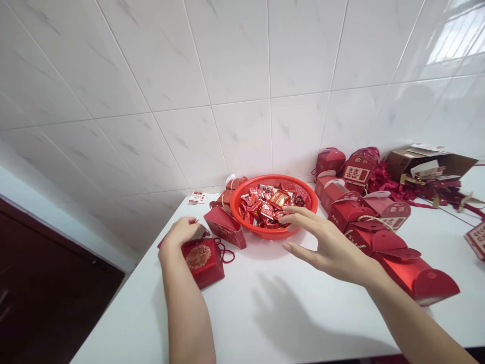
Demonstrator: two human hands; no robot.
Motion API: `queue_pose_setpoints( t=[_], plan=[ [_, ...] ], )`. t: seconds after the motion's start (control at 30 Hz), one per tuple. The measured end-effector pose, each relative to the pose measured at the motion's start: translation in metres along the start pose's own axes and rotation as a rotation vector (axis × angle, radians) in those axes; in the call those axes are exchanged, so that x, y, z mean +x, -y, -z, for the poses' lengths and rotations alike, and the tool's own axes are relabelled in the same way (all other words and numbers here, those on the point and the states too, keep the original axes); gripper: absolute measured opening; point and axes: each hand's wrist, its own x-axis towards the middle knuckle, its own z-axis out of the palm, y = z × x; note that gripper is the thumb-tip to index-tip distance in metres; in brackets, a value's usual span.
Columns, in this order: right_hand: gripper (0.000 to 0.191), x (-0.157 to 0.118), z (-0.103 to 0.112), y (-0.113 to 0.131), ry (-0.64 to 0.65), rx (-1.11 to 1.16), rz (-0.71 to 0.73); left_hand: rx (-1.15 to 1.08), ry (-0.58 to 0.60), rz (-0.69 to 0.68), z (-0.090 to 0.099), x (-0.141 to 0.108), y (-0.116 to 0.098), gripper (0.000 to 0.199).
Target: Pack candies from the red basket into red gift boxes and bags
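Note:
My left hand [177,236] rests at a red box with a round gold pattern [198,257] on the left of the table. Its fingers bend behind the box's top and are mostly hidden, so their grip cannot be made out. My right hand [322,240] hovers with fingers spread and nothing in it, at the front right of a red plastic basket [261,233]. Red-wrapped sweets [267,208] fill the basket. Between the basket and my left hand stands another red box [225,226]. A dark red cord [226,253] loops beside the patterned box.
Several red boxes [343,210] run in rows along the right. Behind them lie red ribbons [382,182] and an open cardboard box [397,163]. A small printed card [198,197] lies at the back left, by the tiled wall [242,131].

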Motion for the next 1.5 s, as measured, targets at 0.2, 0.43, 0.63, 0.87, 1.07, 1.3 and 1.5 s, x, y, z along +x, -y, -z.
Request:
queue_pose_setpoints(
  t=[0.2,0.43,0.63,0.87,1.07,1.3,1.5],
  plan=[
    [0.033,0.003,0.0,-0.012,-0.029,-0.016,-0.026,-0.005,-0.297,0.096,0.037,-0.026,-0.004,0.033],
    [0.028,0.031,0.003,-0.003,-0.112,-0.018,0.058,-0.314,-0.532,-0.04,0.061,-0.093,-0.039,0.046],
    [0.034,0.046,-0.001,0.014,0.035,0.041,0.294,-0.436,-0.157,-0.383,0.043,-0.111,-0.085,0.051],
    [0.024,0.043,-0.007,0.019,0.218,-0.071,0.28,-0.286,0.22,-0.614,0.01,-0.094,-0.115,0.046],
    [0.026,0.032,-0.023,0.02,0.339,-0.363,0.159,-0.106,0.345,-0.669,-0.011,-0.075,-0.12,0.045],
    [0.025,0.028,-0.049,0.02,0.547,-0.52,-0.039,-0.05,0.534,-0.733,-0.031,-0.064,-0.125,0.035],
    [0.032,0.037,-0.047,0.01,0.613,-0.46,-0.081,-0.034,0.583,-0.7,-0.037,-0.059,-0.125,0.038]
  ],
)
